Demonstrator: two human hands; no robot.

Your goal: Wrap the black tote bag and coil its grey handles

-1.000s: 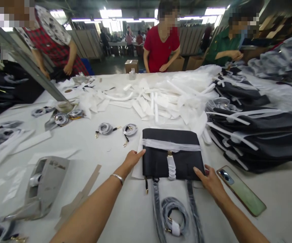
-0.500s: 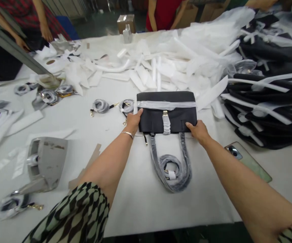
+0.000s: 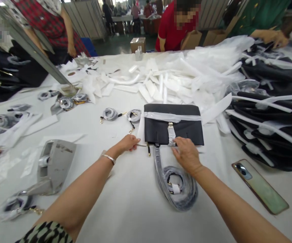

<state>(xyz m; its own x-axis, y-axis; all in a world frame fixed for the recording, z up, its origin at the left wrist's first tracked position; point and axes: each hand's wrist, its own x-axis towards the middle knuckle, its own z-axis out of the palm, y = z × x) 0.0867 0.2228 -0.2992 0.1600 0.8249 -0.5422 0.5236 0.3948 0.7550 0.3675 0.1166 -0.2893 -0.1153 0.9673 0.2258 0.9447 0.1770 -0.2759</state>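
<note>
Since half a second ago I see both hands have slid off the bag's sides toward its near edge, and the view has tipped up to take in the far side of the tabletop (image 3: 125,216) again.

Going left to right: a grey tape dispenser (image 3: 53,165) lies well left of the hands. My left hand (image 3: 127,143) rests just beside the bag's near-left corner, fingers (image 3: 136,139) loosely curled and pinching at the white paper edge there; whether they actually grip it I cannot tell. The black handbag (image 3: 184,130) lies flat at the middle of the tabletop, a white wrap band across its top and a wrapped clasp at its centre. My right hand (image 3: 186,155) lies spread and open on its near edge, holding nothing. The plastic-wrapped handles (image 3: 178,189) loop toward me. A phone (image 3: 260,186) lies farther right.

I judge the bag light, soft-sided and slick under wrapping; best taken by both side edges.
</note>
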